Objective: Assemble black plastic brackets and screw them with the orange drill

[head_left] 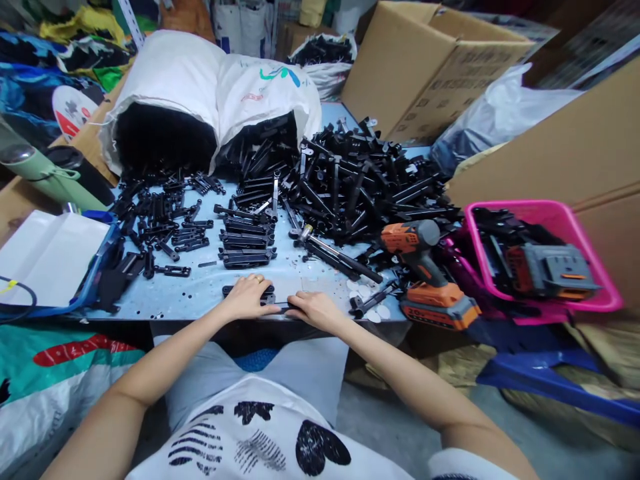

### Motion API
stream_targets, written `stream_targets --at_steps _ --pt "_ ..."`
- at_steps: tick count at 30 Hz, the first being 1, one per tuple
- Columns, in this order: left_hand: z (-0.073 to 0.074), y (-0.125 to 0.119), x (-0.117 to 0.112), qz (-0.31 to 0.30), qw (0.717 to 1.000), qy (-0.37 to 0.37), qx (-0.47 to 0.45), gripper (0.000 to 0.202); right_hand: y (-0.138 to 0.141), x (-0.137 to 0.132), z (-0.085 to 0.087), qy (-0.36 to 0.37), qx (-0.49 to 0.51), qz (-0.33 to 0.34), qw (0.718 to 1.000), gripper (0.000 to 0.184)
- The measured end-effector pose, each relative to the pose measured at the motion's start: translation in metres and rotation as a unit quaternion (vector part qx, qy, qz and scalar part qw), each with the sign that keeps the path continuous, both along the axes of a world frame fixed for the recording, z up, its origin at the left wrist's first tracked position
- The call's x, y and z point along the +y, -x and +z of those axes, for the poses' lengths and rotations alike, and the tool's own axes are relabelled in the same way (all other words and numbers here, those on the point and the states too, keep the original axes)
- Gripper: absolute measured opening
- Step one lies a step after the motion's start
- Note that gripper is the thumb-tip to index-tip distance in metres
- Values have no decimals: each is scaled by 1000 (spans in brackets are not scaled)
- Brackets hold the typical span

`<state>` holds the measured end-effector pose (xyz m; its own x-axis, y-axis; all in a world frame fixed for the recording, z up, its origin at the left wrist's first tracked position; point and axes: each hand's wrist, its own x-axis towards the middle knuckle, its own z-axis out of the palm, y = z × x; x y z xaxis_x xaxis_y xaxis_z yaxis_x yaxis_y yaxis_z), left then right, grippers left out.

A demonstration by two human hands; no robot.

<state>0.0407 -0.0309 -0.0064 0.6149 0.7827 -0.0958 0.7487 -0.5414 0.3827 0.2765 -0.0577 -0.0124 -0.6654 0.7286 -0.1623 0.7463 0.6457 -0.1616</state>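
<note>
A flat black bracket [260,294], long and narrow, lies at the near edge of the bench [210,283]. The left hand [247,297] rests on it with fingers spread flat, pressing rather than gripping; the right hand [314,308] touches its right end, fingers curled loosely at the bench edge. A bare strip of bench runs to either side of the hands. Behind, four like brackets sit in a neat stack [247,243]. One orange drill [423,267] stands near the right edge, beside one pink basket [543,260]. Two white sacks [210,93] spill black parts along the far edge.
</note>
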Motion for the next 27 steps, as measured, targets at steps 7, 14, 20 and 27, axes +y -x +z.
stream_targets --at_steps 7,14,20,27 --pt "-4 4 -4 27 999 -20 -33 67 13 -4 23 -64 1 -22 998 41" --pt "-2 4 -4 17 999 -12 -34 79 9 -1 38 -19 -8 18 1000 36" --pt "-9 6 -3 21 997 -26 -71 64 15 -1 41 -60 -17 4 998 37" --pt "-16 9 -8 33 993 -68 -86 47 19 3 45 -80 -16 0 997 38"
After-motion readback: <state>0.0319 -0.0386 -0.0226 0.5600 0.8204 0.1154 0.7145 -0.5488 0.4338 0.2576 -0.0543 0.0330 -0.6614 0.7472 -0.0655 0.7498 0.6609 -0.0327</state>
